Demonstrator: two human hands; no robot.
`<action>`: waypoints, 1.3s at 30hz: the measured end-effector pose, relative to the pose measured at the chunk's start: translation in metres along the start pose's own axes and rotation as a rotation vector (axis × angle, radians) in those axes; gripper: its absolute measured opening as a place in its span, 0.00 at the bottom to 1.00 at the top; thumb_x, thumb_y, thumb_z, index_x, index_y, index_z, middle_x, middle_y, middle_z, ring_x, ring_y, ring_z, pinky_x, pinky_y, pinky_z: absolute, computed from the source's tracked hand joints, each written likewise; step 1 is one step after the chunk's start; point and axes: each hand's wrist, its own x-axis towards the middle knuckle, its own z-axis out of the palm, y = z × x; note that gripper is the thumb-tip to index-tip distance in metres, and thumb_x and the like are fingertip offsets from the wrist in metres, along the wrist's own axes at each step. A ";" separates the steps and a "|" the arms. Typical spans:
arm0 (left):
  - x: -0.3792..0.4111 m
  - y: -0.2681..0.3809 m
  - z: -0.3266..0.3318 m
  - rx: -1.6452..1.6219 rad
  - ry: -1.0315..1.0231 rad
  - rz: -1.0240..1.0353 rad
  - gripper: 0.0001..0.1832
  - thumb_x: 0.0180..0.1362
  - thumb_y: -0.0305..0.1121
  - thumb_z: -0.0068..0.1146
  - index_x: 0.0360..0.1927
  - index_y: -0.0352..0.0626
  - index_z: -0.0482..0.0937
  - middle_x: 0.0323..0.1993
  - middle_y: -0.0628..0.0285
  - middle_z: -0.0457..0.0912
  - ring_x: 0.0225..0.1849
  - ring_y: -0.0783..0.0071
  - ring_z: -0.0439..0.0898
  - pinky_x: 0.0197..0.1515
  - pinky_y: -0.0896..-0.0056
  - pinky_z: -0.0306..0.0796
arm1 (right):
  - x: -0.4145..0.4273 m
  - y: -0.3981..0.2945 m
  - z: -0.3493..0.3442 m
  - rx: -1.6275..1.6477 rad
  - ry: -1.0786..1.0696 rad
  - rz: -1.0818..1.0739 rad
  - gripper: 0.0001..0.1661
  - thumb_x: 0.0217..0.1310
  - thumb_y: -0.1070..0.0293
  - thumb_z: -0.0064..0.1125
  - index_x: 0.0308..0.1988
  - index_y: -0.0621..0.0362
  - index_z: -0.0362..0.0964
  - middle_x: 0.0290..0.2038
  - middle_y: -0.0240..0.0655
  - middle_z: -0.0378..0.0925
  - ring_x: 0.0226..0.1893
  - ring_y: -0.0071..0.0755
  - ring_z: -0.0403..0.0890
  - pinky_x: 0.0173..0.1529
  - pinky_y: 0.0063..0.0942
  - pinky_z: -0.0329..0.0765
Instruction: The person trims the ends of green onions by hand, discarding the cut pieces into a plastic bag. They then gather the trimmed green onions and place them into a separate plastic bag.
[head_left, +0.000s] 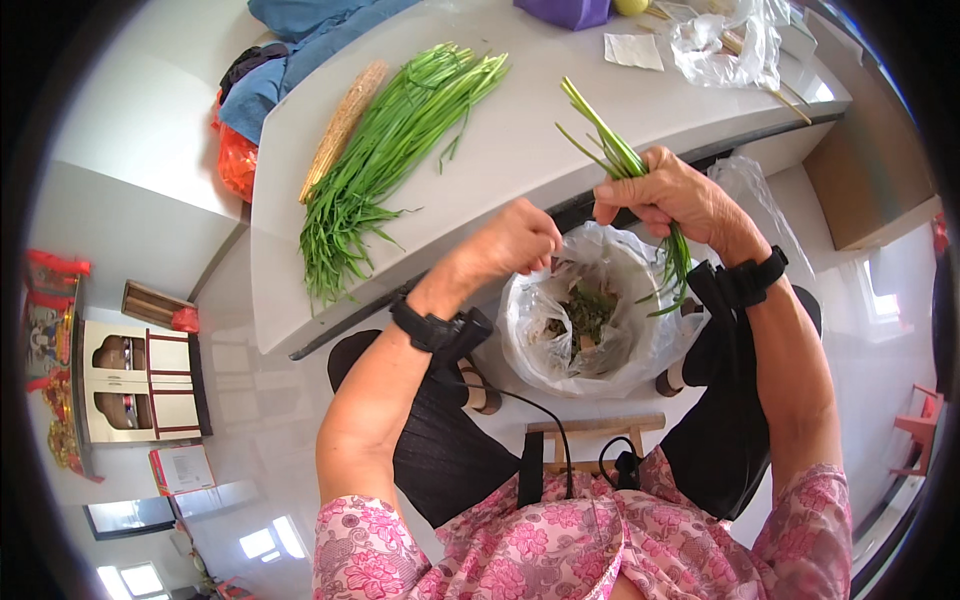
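Observation:
My right hand (660, 191) grips a small bunch of green chives (619, 154). Their pale stem ends point up over the table, and the leaf tips hang down beside the bin. My left hand (517, 236) is above the bin's left rim with its fingers curled together; whether a scrap is pinched in them is hidden. Below both hands stands a bin lined with a clear plastic bag (637, 360), holding green and brown plant scraps (589, 315). A larger pile of chives (405, 135) lies on the white table (517, 142), left of my hands.
Alongside the chive pile lies a straw hand brush (345, 127). A paper napkin (634, 51), a crumpled clear plastic bag (727, 45) and a purple bag (566, 11) rest at the table's far side. A cardboard box (870, 172) stands at the right.

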 end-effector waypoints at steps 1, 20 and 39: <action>-0.001 -0.002 0.007 0.038 -0.024 -0.030 0.10 0.55 0.28 0.51 0.32 0.32 0.82 0.23 0.61 0.81 0.23 0.78 0.79 0.24 0.77 0.74 | -0.001 -0.001 0.002 0.014 -0.022 0.012 0.17 0.54 0.61 0.67 0.28 0.68 0.80 0.22 0.39 0.80 0.11 0.15 0.62 0.14 0.17 0.59; 0.019 0.013 0.004 0.475 0.426 0.378 0.06 0.52 0.28 0.55 0.29 0.36 0.80 0.23 0.51 0.80 0.25 0.58 0.79 0.33 0.63 0.73 | 0.016 0.007 -0.019 0.648 0.253 -0.095 0.12 0.62 0.65 0.61 0.34 0.64 0.75 0.22 0.25 0.70 0.13 0.07 0.57 0.16 0.11 0.54; 0.125 0.020 -0.140 1.098 0.898 0.025 0.07 0.49 0.26 0.53 0.29 0.33 0.78 0.32 0.41 0.81 0.36 0.42 0.81 0.38 0.48 0.74 | 0.019 0.008 -0.010 0.721 0.231 -0.023 0.10 0.58 0.70 0.64 0.34 0.67 0.74 0.25 0.32 0.74 0.13 0.12 0.62 0.18 0.15 0.63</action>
